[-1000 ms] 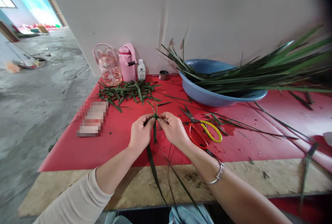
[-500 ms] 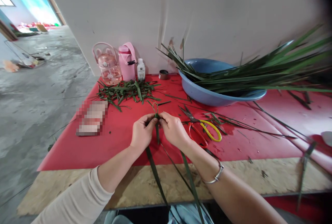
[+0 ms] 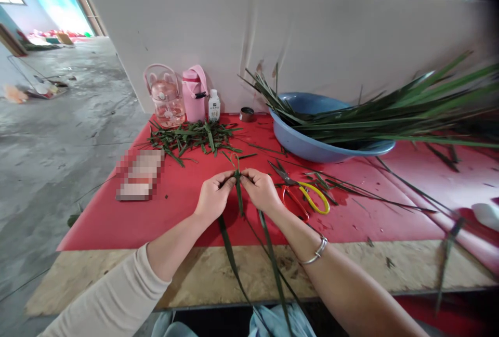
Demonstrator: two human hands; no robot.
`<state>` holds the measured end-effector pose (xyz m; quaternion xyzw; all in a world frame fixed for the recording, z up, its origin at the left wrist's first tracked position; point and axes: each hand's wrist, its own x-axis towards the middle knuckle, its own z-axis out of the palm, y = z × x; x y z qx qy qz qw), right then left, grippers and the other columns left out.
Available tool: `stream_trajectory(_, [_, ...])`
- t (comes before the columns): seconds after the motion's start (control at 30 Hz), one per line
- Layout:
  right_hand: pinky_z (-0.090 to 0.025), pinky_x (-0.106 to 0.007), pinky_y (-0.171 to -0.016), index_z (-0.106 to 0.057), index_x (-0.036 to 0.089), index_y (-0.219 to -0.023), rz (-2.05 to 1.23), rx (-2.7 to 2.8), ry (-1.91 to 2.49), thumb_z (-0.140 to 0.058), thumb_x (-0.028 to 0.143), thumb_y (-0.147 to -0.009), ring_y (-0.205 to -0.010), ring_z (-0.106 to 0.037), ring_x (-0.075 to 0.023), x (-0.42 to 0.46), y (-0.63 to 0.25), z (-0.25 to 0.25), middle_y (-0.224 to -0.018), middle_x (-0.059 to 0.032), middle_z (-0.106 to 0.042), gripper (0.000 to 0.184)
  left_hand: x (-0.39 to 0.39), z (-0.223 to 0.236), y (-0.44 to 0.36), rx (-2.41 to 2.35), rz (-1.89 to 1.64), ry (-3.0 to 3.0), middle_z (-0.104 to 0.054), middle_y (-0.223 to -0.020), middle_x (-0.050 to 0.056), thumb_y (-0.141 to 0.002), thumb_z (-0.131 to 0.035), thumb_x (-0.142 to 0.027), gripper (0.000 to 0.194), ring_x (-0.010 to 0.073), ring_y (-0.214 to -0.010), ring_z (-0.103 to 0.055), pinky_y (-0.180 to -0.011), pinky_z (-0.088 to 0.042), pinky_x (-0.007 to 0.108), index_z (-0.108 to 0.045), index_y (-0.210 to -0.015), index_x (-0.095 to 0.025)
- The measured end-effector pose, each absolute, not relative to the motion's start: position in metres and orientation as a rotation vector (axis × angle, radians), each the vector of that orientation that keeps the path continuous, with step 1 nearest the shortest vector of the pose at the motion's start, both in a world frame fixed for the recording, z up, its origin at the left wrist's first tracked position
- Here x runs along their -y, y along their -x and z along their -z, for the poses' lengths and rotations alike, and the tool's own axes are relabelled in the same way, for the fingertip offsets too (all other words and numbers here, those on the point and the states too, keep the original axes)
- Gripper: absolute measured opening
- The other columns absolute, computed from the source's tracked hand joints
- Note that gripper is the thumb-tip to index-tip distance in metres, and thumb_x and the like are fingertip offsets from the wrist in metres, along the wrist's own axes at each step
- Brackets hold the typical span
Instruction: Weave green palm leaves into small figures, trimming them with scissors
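Observation:
Between my two hands is a small woven piece of green leaf strips point(image 3: 239, 194), with a thin loop point(image 3: 235, 160) sticking up at its top. My left hand point(image 3: 215, 194) pinches its left side between thumb and forefinger. On the other side my right hand point(image 3: 259, 190) pinches it in the same way, a bracelet on that wrist. Long leaf strips point(image 3: 272, 254) trail down from the hands over the table edge towards my lap. The fingertips cover part of the weave. Just right of my right hand lie scissors point(image 3: 300, 191) with a red and a yellow handle, blades apart.
A blue basin point(image 3: 331, 152) full of long green leaves stands at the back right. Cut leaf scraps point(image 3: 191, 137) are heaped at the back left, before a clear pink bottle point(image 3: 168, 103), a pink flask point(image 3: 194, 100) and a small white bottle point(image 3: 214, 105). A white board point(image 3: 187, 25) rises behind.
Both hands keep their pinch on the woven leaf piece and have barely moved. A wide trailing strip has come into view below my right wrist. The camera view has shifted slightly.

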<state>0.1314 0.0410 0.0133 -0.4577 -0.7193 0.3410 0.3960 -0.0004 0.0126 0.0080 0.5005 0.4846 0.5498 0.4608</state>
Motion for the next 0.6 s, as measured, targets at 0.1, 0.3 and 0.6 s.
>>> stream_trajectory(0.1, [-0.042,-0.023,-0.063,-0.062,0.016,-0.078,-0.836,1.779,1.160,-0.049,0.024,-0.079,-0.066,-0.056,-0.0136,-0.0391,-0.1319,-0.0149,-0.070,-0.0013,-0.063,0.015,-0.0126,-0.0065,0.0002,-1.212,-1.333,-1.223,-0.068,-0.090,0.006,-0.073,-0.059,-0.028,0.027,0.0167,-0.085,-0.060,-0.078,-0.044,0.027,-0.063,-0.096,-0.014])
stream_trajectory(0.3, [-0.043,-0.022,-0.060,-0.063,0.016,-0.085,-0.868,1.759,1.065,-0.049,0.026,-0.082,-0.064,-0.057,-0.0133,-0.0313,-0.1289,-0.0188,-0.072,-0.0020,-0.063,0.017,-0.0106,-0.0071,0.0023,-1.271,-1.367,-1.195,-0.068,-0.079,0.005,-0.073,-0.059,-0.033,0.023,0.0159,-0.074,-0.060,-0.069,-0.044,0.025,-0.066,-0.083,-0.013])
stream_trajectory(0.6, [-0.044,-0.025,-0.062,-0.066,0.017,-0.083,-0.784,1.843,1.119,-0.049,0.029,-0.083,-0.064,-0.057,-0.0152,-0.0343,-0.1278,-0.0163,-0.069,-0.0027,-0.064,0.021,-0.0083,-0.0111,0.0030,-1.199,-1.397,-1.204,-0.070,-0.084,0.006,-0.074,-0.057,-0.030,0.025,0.0186,-0.081,-0.062,-0.077,-0.045,0.029,-0.069,-0.091,-0.016])
